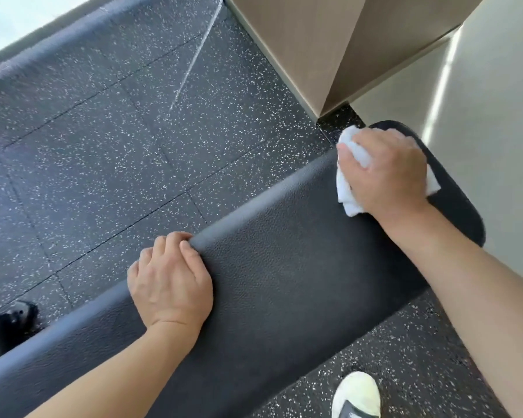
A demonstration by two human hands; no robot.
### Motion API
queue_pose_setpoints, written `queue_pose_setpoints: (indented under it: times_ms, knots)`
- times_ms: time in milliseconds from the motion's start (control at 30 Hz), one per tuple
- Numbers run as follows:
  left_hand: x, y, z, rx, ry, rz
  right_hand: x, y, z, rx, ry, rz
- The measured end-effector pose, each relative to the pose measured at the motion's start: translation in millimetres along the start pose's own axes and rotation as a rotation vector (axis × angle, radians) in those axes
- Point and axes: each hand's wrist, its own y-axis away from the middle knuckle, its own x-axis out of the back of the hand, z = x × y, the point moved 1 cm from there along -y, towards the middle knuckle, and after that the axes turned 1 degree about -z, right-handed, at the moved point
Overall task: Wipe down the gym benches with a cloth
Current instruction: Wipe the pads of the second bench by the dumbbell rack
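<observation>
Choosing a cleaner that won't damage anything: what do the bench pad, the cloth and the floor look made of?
Bench pad: likely vinyl or faux leather, matte black with a pebbled grain. Cloth: soft white fabric, possibly cotton or microfibre, bunched in folds under the right hand. Floor: apparently rubber tiles, dark with white flecks and visible seams.

The right hand (387, 173) hides most of the cloth (349, 194).
</observation>
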Motion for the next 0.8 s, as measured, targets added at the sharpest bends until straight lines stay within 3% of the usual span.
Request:
queue_pose_setpoints:
  times_ms: [100, 300, 400, 500, 600, 733, 800]
  knots:
    - [1, 0, 1, 0.018, 0.014, -0.008, -3, -1, -24, -0.067, 0.021, -0.027]
    - [0, 0, 1, 0.028, 0.010, -0.025, -42, 39, -167, 0.150, -0.178, -0.192]
    - [-1, -2, 1, 0.043, 0.001, -0.039, -53, 54, -197, 0.245, -0.229, -0.232]
    - [-2, -2, 0, 0.032, -0.004, -0.031, -45, 52, -175, 0.329, -0.283, -0.175]
    - [0, 0, 2, -0.005, -0.009, -0.009, -31, 41, -125, 0.466, -0.184, -0.117]
    - [1, 0, 1, -0.011, -0.011, -0.016, -6, 2, -22, 0.109, -0.070, -0.028]
    - [1, 0, 1, -0.005, -0.002, -0.010, -1, -2, -6, -0.022, -0.022, 0.000]
